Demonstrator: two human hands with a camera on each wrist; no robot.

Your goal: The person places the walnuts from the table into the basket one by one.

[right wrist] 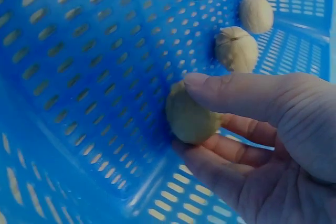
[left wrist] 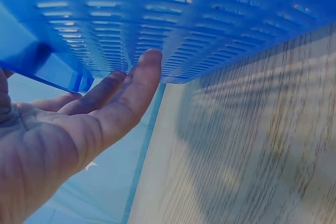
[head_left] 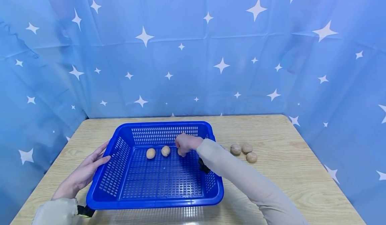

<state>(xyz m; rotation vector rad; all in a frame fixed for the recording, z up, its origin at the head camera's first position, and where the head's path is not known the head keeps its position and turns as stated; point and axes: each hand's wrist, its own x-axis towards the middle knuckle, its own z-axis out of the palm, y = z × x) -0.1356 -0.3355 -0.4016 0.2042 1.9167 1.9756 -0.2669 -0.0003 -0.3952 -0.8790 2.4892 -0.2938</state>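
Observation:
A blue plastic basket (head_left: 155, 204) with slotted walls stands on the wooden table. My left hand (head_left: 85, 168) holds its left side, thumb at the rim and fingers along the outer wall; in the left wrist view those fingers (left wrist: 144, 82) reach up against the slots. Inside the basket, my right hand (head_left: 187, 143) pinches a walnut (right wrist: 191, 114) between thumb and fingers, low over the slotted floor. That walnut is mostly hidden in the head view. Two other walnuts, one at the left (head_left: 150, 153) and one nearer the hand (head_left: 165, 151), lie in the basket.
To the right of the basket, three walnuts (head_left: 235, 149) sit close together on the table (head_left: 289, 174). The right forearm passes over the basket's right rim. A blue curtain (head_left: 193, 57) with white stars hangs behind the table and at both sides.

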